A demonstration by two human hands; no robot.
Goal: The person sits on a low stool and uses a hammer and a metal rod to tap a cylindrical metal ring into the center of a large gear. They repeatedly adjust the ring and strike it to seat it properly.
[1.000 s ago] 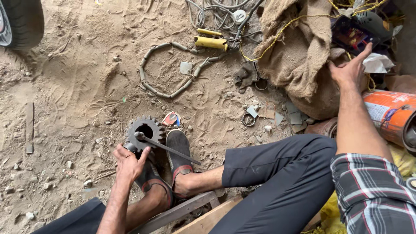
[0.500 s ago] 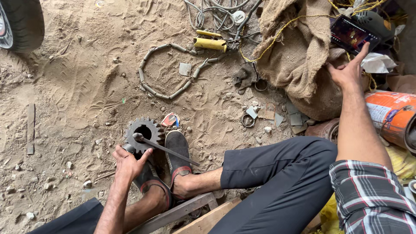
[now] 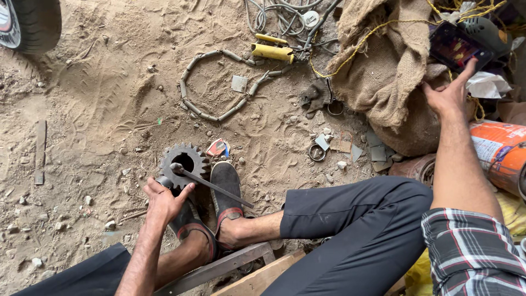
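Note:
A dark toothed gear (image 3: pixel 185 160) stands on the sandy ground just beyond my sandalled feet (image 3: pixel 226 189). A thin metal rod (image 3: pixel 211 185) lies across the gear and my right foot. My left hand (image 3: pixel 162 198) rests against the lower left of the gear, fingers curled on a dark part of it. Far to the right, my right hand (image 3: pixel 448 96) reaches up and touches a lit phone (image 3: pixel 455 46) lying on a burlap sack (image 3: pixel 383 66).
A tyre (image 3: pixel 30 22) sits at top left. A curved segmented hose (image 3: pixel 211 82), a yellow-handled tool (image 3: pixel 272 50) and grey cables (image 3: pixel 279 13) lie ahead. Small rings and scraps (image 3: pixel 318 151) dot the sand. An orange cylinder (image 3: pixel 501 153) lies at right; wooden planks (image 3: pixel 241 271) are under my legs.
My right hand has moved up to the phone, whose screen now shows fully. My left hand stays at the gear.

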